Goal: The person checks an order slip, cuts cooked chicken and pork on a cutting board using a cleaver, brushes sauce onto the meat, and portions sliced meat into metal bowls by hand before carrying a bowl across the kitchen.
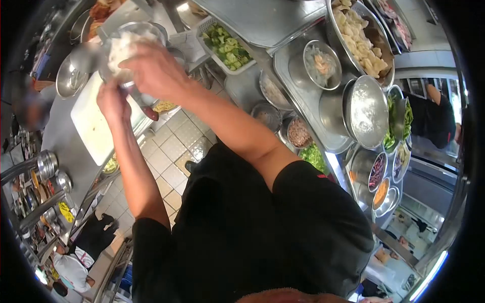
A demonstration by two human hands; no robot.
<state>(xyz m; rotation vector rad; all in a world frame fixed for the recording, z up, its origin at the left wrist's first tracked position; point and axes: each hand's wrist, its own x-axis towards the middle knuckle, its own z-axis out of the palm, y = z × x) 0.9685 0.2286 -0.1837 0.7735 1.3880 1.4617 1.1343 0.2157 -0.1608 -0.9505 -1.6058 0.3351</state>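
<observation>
A metal bowl [160, 31] with white food [124, 48] in it stands at the upper left. My right hand [151, 68] reaches over that food, its fingers bent downward and smeared by motion; I cannot make out whether they hold any. Against the near rim of the bowl, my left hand [113, 100] is closed, with its fingertips partly hidden. A white cutting board [93, 123] lies on the counter beneath and beside my left hand. Near its right edge shows a dark red, handle-like end [150, 113].
An empty metal bowl [70, 76] sits left of the board. A white basket of green vegetables [227, 45] is ahead. Along the right counter stand a large bowl of pale dumpling-like food [356, 38], stacked metal bowls [369, 111] and bowls of cut vegetables. Another person [76, 267] is at lower left.
</observation>
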